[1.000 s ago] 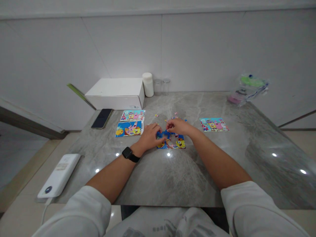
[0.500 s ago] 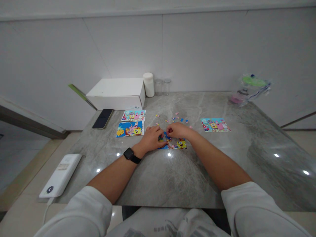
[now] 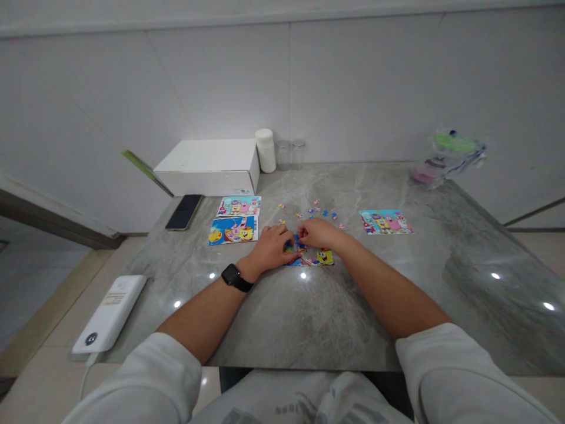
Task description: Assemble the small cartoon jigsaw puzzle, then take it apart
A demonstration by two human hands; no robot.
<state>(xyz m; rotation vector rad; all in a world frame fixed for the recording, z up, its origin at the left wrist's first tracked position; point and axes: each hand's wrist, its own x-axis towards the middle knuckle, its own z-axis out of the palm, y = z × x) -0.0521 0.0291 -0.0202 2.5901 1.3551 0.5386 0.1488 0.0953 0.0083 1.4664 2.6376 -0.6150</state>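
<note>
A partly assembled jigsaw puzzle (image 3: 312, 260) with bright cartoon figures lies flat on the table in front of me. My left hand (image 3: 274, 245) rests over its left side, thumb and forefinger apart and touching the pieces. Against the puzzle's upper part, my right hand (image 3: 316, 233) pinches a small blue puzzle piece (image 3: 301, 245), partly hidden by the fingers. Several loose puzzle pieces (image 3: 325, 214) are scattered just beyond my hands.
Left of the puzzle lie two picture cards (image 3: 233, 230); another picture card (image 3: 386, 222) lies to the right. Farther out are a phone (image 3: 184, 212), white box (image 3: 207, 162), white bottle (image 3: 265, 152), clear glasses (image 3: 298, 156), plastic bag (image 3: 448, 159) and white power bank (image 3: 110, 312).
Both hands keep nearly the same place over the puzzle, with the right fingertips still at the small blue piece. The view has shifted very slightly.
</note>
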